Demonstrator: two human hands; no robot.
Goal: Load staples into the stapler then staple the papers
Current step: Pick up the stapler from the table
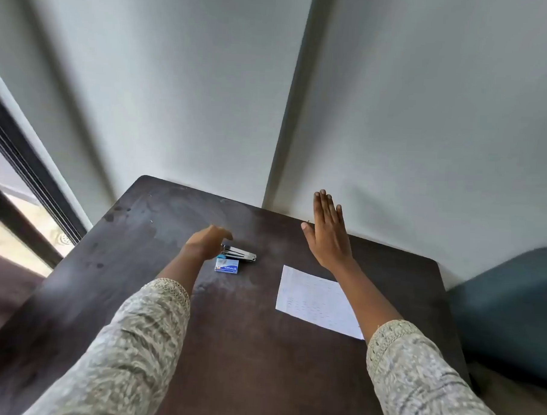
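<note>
A small silver stapler (240, 253) with a blue end lies on the dark wooden table (253, 347). A blue box of staples (226, 265) sits just in front of it. White papers (316, 300) lie to the right. My left hand (207, 242) hovers at the stapler's left end, fingers curled down, blurred, holding nothing that I can see. My right hand (327, 233) is raised flat above the table behind the papers, fingers straight and together, empty.
A white wall (395, 118) runs along the table's far edge. A dark window frame (26, 171) is at the left. A teal chair (509, 311) stands at the table's right side.
</note>
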